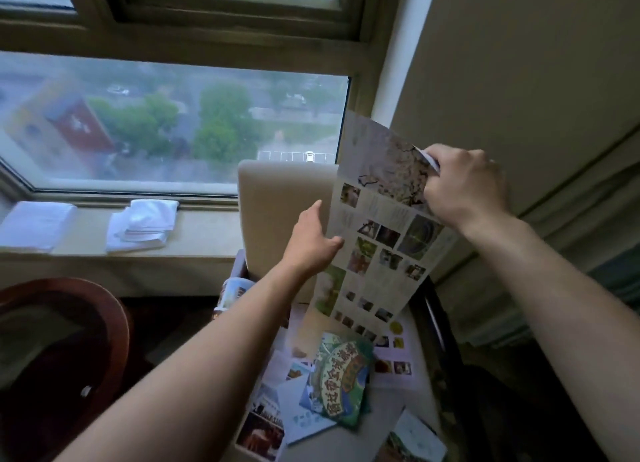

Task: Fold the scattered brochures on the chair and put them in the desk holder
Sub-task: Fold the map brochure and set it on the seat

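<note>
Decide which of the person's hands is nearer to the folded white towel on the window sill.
Left. The left hand is at the near edge of the open brochure, right of the towel. The right hand pinches the brochure's top corner, farther right.

Left hand (313, 243) fingers hidden behind unfolded brochure (377, 240); grip not readable. Right hand (464, 184) fingertips tucked behind its top corner. Brochure text too small to read. Chair (284, 212) seat mostly buried under scattered brochures (332, 385), lowest ones cut off by bottom edge. Round table (65, 323) cropped at left. Outside view through window (173, 122) blurred. Desk holder out of frame.
</note>
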Action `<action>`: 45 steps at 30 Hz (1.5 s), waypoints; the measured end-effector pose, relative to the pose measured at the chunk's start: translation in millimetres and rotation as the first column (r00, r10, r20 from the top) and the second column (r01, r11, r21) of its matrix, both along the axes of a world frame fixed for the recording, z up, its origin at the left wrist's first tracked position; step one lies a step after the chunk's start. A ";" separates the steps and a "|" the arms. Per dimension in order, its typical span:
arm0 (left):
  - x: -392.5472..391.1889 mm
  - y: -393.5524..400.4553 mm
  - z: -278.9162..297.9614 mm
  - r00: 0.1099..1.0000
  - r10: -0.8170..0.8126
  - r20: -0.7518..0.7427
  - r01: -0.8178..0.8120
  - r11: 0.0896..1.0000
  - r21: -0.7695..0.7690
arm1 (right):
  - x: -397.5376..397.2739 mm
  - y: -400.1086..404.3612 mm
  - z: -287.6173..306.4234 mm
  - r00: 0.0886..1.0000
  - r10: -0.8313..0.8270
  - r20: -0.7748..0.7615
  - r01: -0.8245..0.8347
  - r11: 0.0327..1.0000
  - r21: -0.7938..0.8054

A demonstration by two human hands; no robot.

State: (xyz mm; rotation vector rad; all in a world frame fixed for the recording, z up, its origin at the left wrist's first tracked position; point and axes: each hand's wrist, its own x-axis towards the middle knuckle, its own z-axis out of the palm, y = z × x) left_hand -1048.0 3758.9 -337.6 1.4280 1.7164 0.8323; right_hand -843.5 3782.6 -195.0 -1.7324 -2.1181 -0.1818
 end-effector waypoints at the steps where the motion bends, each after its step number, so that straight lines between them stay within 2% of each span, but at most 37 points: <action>1: -3.1 1.3 4.0 1.000 0.011 0.011 -0.011 1.000 0.004 | -2.1 1.2 12.3 1.000 0.016 0.000 -0.016 1.000 0.021; 5: -15.1 5.6 23.1 0.998 0.047 0.053 -0.048 0.999 0.018 | -13.7 0.3 70.1 0.997 0.065 -0.047 -0.058 0.989 0.138; 8: -22.9 7.2 43.1 0.993 0.064 0.099 -0.067 0.997 0.029 | -24.8 -1.9 117.9 0.982 0.106 -0.155 -0.080 0.984 0.161; 11: -31.3 6.9 64.6 0.978 0.092 0.188 -0.100 0.994 0.033 | -30.6 1.5 157.3 0.944 0.127 -0.304 -0.083 0.985 0.153; 13: -38.6 4.5 77.2 0.947 0.078 0.313 -0.093 0.995 0.032 | -28.8 8.9 170.7 0.905 0.105 -0.413 -0.081 0.994 0.076; 16: -47.0 3.2 92.7 0.867 -0.003 0.498 -0.036 0.997 0.069 | -19.3 25.3 162.7 0.833 0.002 -0.553 -0.109 0.981 -0.159; 19: -48.3 2.9 104.3 0.838 -0.035 0.545 -0.009 0.997 0.078 | -11.8 35.3 127.6 0.810 -0.100 -0.578 -0.124 0.934 -0.335; 21: -46.6 0.6 109.4 0.848 -0.028 0.530 -0.021 0.996 0.087 | -9.3 31.9 98.7 0.878 -0.131 -0.461 -0.040 0.938 -0.344; 23: -44.5 -1.4 114.0 0.873 0.000 0.488 -0.058 0.993 0.104 | -13.2 18.1 79.0 0.921 -0.090 -0.380 -0.017 0.963 -0.267; 24: -44.0 -1.9 115.4 0.880 0.010 0.474 -0.071 0.991 0.111 | -18.0 10.7 72.8 0.911 -0.046 -0.411 -0.087 0.950 -0.300; 27: -42.8 -2.9 120.9 0.911 0.046 0.411 -0.104 0.987 0.119 | -32.0 -13.7 69.7 0.829 0.011 -0.560 -0.355 0.783 -0.511; 29: -42.1 -4.7 122.7 0.919 0.050 0.391 -0.107 0.986 0.124 | -37.8 -29.4 71.5 0.778 0.071 -0.624 -0.481 0.706 -0.520; 32: -41.7 -5.5 124.6 0.929 0.024 0.369 -0.088 0.984 0.158 | -49.4 -48.9 61.8 0.790 0.168 -0.590 -0.557 0.599 -0.576; 33: -39.6 -4.5 125.7 0.936 0.024 0.352 -0.083 0.985 0.153 | -53.4 -52.2 53.8 0.821 0.203 -0.533 -0.536 0.596 -0.598; 35: -33.9 -2.4 129.0 0.938 0.041 0.343 -0.091 0.987 0.132 | -59.3 -54.7 37.6 0.877 0.238 -0.418 -0.461 0.663 -0.589; 37: -30.5 -0.7 133.9 0.931 0.044 0.361 -0.091 0.990 0.112 | -56.4 -53.6 24.7 0.897 0.234 -0.374 -0.418 0.721 -0.552; 42: -40.3 -6.1 149.2 0.851 -0.142 0.506 0.139 0.989 0.044 | -38.2 -41.1 15.6 0.859 0.163 -0.486 -0.375 0.847 -0.378; 45: -38.2 -7.2 149.2 0.756 -0.208 0.620 0.242 0.970 0.030 | -38.8 -33.7 22.4 0.872 0.186 -0.454 -0.360 0.871 -0.335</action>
